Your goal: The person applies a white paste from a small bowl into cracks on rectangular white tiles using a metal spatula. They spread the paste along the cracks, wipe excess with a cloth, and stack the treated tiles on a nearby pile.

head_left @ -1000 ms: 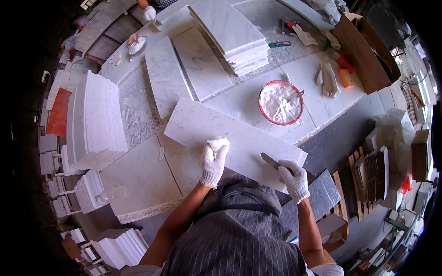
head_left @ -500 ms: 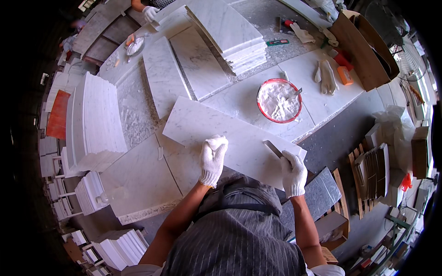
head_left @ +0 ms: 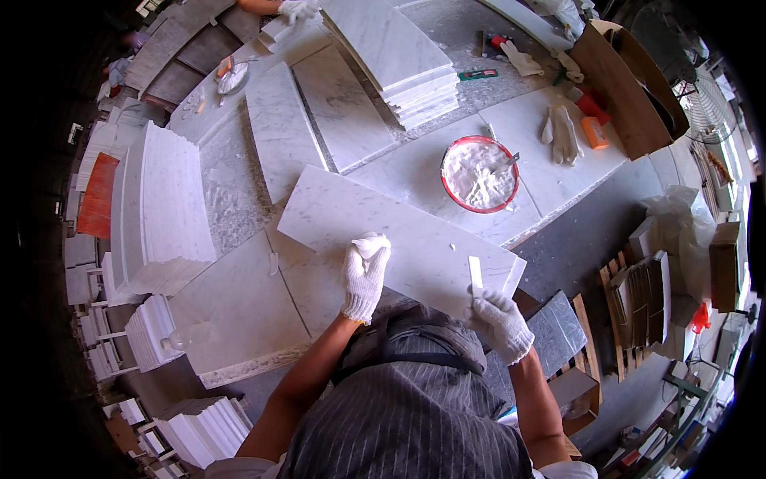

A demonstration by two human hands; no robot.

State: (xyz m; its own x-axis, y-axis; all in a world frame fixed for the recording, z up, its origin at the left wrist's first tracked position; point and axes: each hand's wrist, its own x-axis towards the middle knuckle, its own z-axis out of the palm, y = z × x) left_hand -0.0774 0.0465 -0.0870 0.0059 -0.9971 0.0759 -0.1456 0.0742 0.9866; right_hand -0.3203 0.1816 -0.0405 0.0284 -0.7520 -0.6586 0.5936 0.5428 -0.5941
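Head view: filling the marble slab [head_left: 399, 239].
My left hand [head_left: 365, 275] lay flat, gripping nothing; right hand [head_left: 500, 323] clenched the putty knife [head_left: 475, 275]. Next I judged a scraping pass.

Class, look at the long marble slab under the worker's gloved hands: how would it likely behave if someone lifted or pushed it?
The marble slab looks rigid and probably heavy. Being long and thin, it could crack if lifted by one end. Lying flat on the marble worktop, it would likely slide, not tip.

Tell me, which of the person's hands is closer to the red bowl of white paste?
Right. The right hand holds a scraper at the slab's near corner, below the red bowl. The left hand lies farther left on the slab.
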